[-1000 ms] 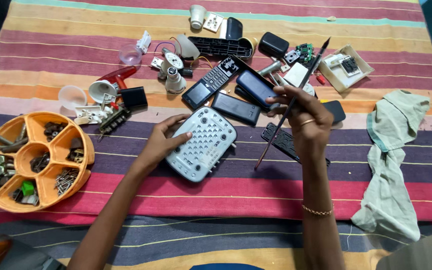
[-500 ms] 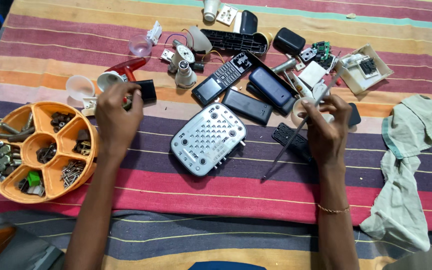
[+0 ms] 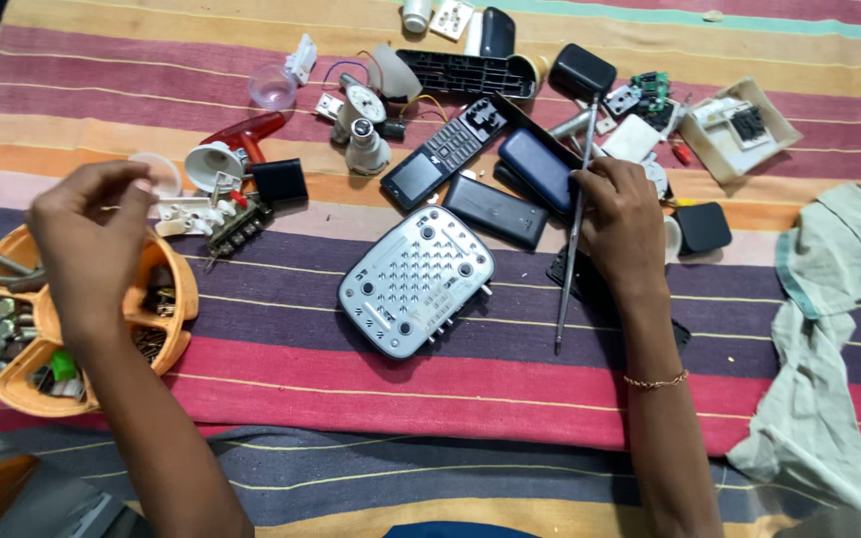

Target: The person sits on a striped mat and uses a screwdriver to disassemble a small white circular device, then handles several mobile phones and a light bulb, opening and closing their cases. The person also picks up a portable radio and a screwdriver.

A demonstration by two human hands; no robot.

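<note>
your left hand (image 3: 92,234) over orange tray (image 3: 179,309), fingertips pinched, what's in them too small to tell | your right hand (image 3: 622,224) closed on screwdriver (image 3: 570,254), tip down-left on striped cloth (image 3: 510,379) | grey case (image 3: 417,280) lies between hands, untouched | phones (image 3: 495,174) just above it

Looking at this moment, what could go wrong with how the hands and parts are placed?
1. The left hand pinches something too small to make out above the orange divided tray; if its grip slips, it could vanish into the tray's screws or the striped cloth.
2. The right hand holds a long screwdriver amid crowded phones; its tip might scratch the grey perforated casing.
</note>
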